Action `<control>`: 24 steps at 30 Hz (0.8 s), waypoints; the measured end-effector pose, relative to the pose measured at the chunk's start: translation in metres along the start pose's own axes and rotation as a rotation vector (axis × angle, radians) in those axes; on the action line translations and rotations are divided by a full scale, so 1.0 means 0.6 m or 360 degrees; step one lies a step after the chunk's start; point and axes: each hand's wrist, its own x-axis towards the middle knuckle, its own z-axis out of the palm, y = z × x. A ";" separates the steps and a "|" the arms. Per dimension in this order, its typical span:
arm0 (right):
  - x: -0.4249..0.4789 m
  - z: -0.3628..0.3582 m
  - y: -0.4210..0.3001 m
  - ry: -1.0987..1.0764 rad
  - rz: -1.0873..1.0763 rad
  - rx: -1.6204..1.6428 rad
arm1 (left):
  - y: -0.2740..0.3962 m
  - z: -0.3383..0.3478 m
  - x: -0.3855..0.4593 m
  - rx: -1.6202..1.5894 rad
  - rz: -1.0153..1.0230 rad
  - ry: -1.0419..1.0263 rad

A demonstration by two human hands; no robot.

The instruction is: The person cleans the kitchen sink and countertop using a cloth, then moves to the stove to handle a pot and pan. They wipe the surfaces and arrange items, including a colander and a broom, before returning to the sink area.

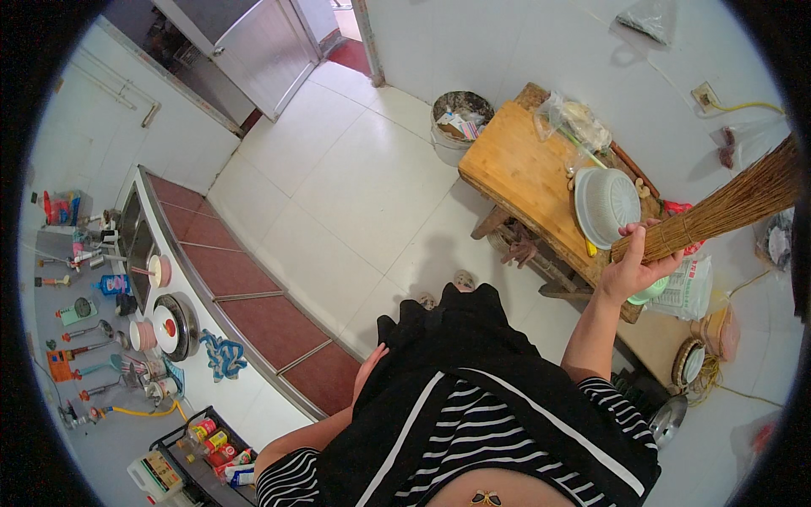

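A straw hand broom (709,218) is gripped at its bound, narrow end by my right hand (640,266), raised at the right. Its bristles fan toward the upper right and run out of the visible circle. Just beyond the fingers, on a wooden table (513,158), sits an upturned pale plastic strainer or basin (605,203). A light green bowl (649,290) shows partly behind my wrist. My left hand (370,371) hangs beside my black apron (456,336), close to the counter edge. Most of its fingers and palm are hidden from this angle.
A bucket holding rubbish (451,149) stands by the table's far end. Along the left runs a white counter (253,399) with a sink (133,222), a wok-like pan (184,326) and a blue cloth (222,355). A door (269,57) stands ajar past the tiled floor (323,190).
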 end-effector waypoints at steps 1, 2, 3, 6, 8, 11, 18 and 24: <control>0.001 -0.001 0.001 -0.0007 -0.0009 -0.0007 | 0.003 0.000 0.001 0.0040 0.0016 -0.0005; 0.001 -0.002 0.001 -0.0004 -0.0008 -0.0012 | 0.006 0.001 0.002 0.0080 0.0031 -0.0009; 0.001 -0.002 0.001 -0.0001 -0.0007 -0.0014 | 0.002 0.003 0.001 0.0083 0.0040 0.0002; 0.001 -0.003 0.001 0.0016 -0.0002 -0.0018 | -0.008 0.009 0.000 -0.0044 0.0014 0.0049; 0.001 -0.005 0.001 0.0027 0.0004 -0.0028 | -0.011 0.011 -0.001 -0.0132 0.0004 0.0065; -0.001 -0.008 -0.001 0.0030 0.0028 -0.0031 | -0.001 0.015 -0.002 -0.0314 -0.0013 0.0073; -0.004 -0.013 -0.001 0.0003 0.0035 0.0014 | 0.024 0.012 -0.002 -0.0604 -0.0056 0.0043; -0.004 -0.006 -0.006 -0.0015 0.0013 0.0025 | -0.018 0.009 -0.009 -0.0679 -0.0172 0.0095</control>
